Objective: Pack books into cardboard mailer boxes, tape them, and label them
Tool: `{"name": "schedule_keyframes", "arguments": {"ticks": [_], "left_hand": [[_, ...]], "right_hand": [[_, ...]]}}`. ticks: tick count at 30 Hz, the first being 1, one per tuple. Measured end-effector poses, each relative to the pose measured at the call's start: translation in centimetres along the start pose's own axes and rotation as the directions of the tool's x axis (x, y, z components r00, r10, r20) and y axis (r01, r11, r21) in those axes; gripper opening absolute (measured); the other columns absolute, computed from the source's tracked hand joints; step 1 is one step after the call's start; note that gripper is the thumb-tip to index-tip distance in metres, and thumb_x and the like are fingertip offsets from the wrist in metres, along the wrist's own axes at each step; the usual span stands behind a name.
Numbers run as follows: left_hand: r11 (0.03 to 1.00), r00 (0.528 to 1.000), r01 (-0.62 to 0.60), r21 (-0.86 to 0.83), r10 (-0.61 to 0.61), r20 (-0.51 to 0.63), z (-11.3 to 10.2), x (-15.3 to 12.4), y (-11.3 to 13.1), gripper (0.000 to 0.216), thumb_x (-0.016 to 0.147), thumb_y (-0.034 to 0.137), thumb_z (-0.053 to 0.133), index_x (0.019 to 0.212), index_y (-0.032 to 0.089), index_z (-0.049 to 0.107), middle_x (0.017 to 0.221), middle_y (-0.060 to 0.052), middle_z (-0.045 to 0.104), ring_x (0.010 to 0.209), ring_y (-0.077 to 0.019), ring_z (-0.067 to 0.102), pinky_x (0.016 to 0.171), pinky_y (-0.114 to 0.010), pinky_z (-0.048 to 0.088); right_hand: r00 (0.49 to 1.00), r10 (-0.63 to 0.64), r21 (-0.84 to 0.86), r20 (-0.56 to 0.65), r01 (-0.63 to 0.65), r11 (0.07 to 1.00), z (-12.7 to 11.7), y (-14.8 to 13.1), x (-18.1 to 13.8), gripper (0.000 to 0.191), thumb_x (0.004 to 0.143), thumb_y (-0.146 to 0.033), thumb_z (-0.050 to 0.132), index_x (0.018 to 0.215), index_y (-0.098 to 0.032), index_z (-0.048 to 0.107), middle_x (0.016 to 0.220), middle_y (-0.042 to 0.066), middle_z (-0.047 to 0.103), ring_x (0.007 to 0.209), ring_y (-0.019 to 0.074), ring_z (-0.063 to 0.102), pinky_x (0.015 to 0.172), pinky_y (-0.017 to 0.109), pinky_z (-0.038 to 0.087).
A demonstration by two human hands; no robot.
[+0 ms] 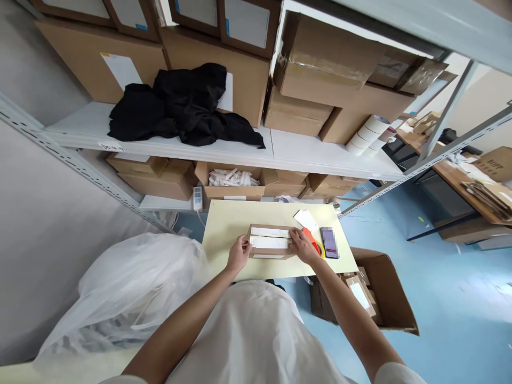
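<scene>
A small cardboard box (270,252) lies on the pale yellow table (228,213) in front of me, its top mostly white with a seam across the middle. My left hand (239,253) grips the box's left end, fingers bent against it. At the opposite end, my right hand (303,245) is closed over the top right corner. Just right of that hand lie a red tape dispenser (311,239) and a yellow-rimmed roll (321,248), partly hidden by the hand. What is inside the box cannot be seen.
A phone (329,242) and white cards (306,220) lie on the table's right side. Behind stands a shelf (296,152) with cartons and black cloth (180,106). An open carton (394,293) sits on the floor at right, a plastic bag (136,288) at left.
</scene>
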State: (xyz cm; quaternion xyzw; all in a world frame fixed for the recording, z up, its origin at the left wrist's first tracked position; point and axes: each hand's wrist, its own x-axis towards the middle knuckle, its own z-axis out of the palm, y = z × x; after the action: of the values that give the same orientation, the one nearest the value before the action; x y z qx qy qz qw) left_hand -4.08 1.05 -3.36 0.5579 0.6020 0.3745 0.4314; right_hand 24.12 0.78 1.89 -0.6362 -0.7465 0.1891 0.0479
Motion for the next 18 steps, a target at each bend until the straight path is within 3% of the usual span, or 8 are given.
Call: {"name": "schedule_keyframes", "arguments": {"ticks": [6,8,10,12,14,16,18], "left_hand": [[0.994,0.997,-0.075,0.076,0.075,0.001,1.0,0.3,-0.8,0.069,0.074,0.032,0.065,0.133,0.013,0.034,0.123,-0.02,0.052,0.074,-0.017,0.066,0.071,-0.035,0.055],[0.987,0.994,-0.106,0.12,0.108,-0.007,1.1,1.0,-0.8,0.073,0.073,0.033,0.067,0.134,0.013,0.033,0.13,-0.023,0.045,0.081,-0.0196,0.066,0.073,-0.037,0.055],[0.963,0.983,-0.179,0.201,0.185,-0.014,1.1,1.6,-0.3,0.07,0.076,0.033,0.064,0.136,0.013,0.032,0.136,-0.023,0.039,0.1,-0.0252,0.062,0.082,-0.04,0.053],[0.889,0.949,-0.299,0.348,0.314,0.015,1.2,1.8,0.6,0.063,0.081,0.033,0.059,0.136,0.014,0.034,0.143,-0.022,0.033,0.125,-0.0305,0.046,0.096,-0.046,0.045],[0.75,0.898,-0.428,0.504,0.416,0.144,1.4,1.8,1.7,0.058,0.084,0.035,0.055,0.136,0.015,0.038,0.147,-0.02,0.029,0.137,-0.0332,0.028,0.106,-0.052,0.031],[0.604,0.847,-0.527,0.597,0.433,0.31,2.0,1.6,2.9,0.063,0.084,0.041,0.054,0.138,0.015,0.037,0.149,-0.019,0.029,0.139,-0.0349,0.021,0.11,-0.057,0.02],[0.51,0.819,-0.571,0.643,0.405,0.406,2.8,1.5,3.8,0.072,0.082,0.048,0.054,0.142,0.014,0.033,0.15,-0.018,0.028,0.14,-0.0357,0.019,0.111,-0.058,0.013]], "right_hand": [[0.998,0.064,0.028,-0.01,-0.064,0.998,1.9,-0.7,-0.3,0.072,0.091,-0.042,0.038,0.149,-0.013,0.008,0.156,0.015,0.0,0.143,0.028,0.008,0.109,0.046,0.028],[0.998,0.066,0.058,-0.024,-0.064,0.996,2.1,-0.6,0.1,0.074,0.091,-0.044,0.037,0.149,-0.012,0.005,0.156,0.015,-0.003,0.144,0.0274,0.003,0.11,0.046,0.026],[0.997,0.056,0.079,-0.043,-0.053,0.995,2.2,-0.4,0.6,0.074,0.091,-0.044,0.036,0.149,-0.011,0.004,0.156,0.015,-0.004,0.144,0.0267,-0.001,0.111,0.046,0.023],[0.997,0.051,0.091,-0.062,-0.045,0.995,2.4,-0.3,1.1,0.073,0.091,-0.044,0.035,0.149,-0.011,0.004,0.156,0.015,-0.004,0.144,0.0264,-0.004,0.112,0.047,0.02],[0.996,0.052,0.11,-0.077,-0.043,0.993,2.6,-0.2,1.6,0.072,0.091,-0.045,0.034,0.149,-0.012,0.005,0.156,0.014,-0.004,0.143,0.0267,-0.006,0.112,0.048,0.018],[0.995,0.044,0.146,-0.092,-0.031,0.989,2.9,-0.1,1.9,0.071,0.091,-0.045,0.033,0.149,-0.014,0.006,0.156,0.014,-0.003,0.144,0.027,-0.004,0.112,0.049,0.016],[0.994,0.013,0.19,-0.112,0.008,0.982,3.0,0.4,1.7,0.072,0.091,-0.047,0.034,0.149,-0.015,0.006,0.156,0.014,-0.001,0.144,0.0271,-0.001,0.112,0.049,0.018]]}}
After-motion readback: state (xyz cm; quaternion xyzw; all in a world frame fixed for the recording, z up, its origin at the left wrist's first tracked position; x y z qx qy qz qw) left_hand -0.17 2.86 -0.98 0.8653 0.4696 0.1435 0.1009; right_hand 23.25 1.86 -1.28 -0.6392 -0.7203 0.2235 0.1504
